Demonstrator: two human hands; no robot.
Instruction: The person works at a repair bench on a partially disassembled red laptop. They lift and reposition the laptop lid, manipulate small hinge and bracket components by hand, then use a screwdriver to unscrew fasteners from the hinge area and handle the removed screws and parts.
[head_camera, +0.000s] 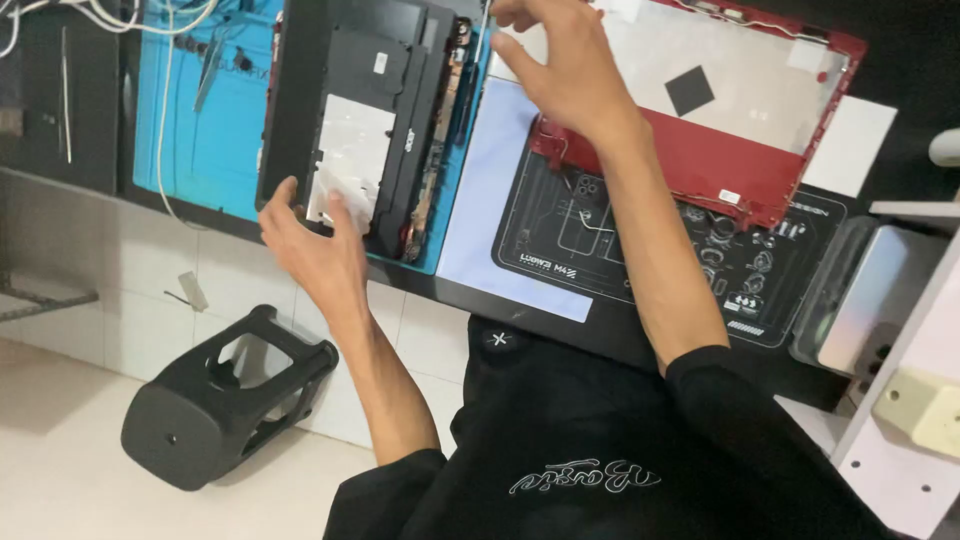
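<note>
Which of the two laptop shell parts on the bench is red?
The lid cover under the right hand; the base at the left hand is black.

At about ten o'clock the laptop base (360, 120) is matt black plastic, with a dull silvery foil patch (350, 150) on it. It lies on a smooth blue mat (210, 120) (rubbery-looking). At one o'clock the laptop lid (700, 110) shows glossy red plastic around a pale, satin inner sheet. Under it the black work mat (620, 250) looks matt. At seven o'clock, the black stool (220, 400) is smooth plastic.
</note>
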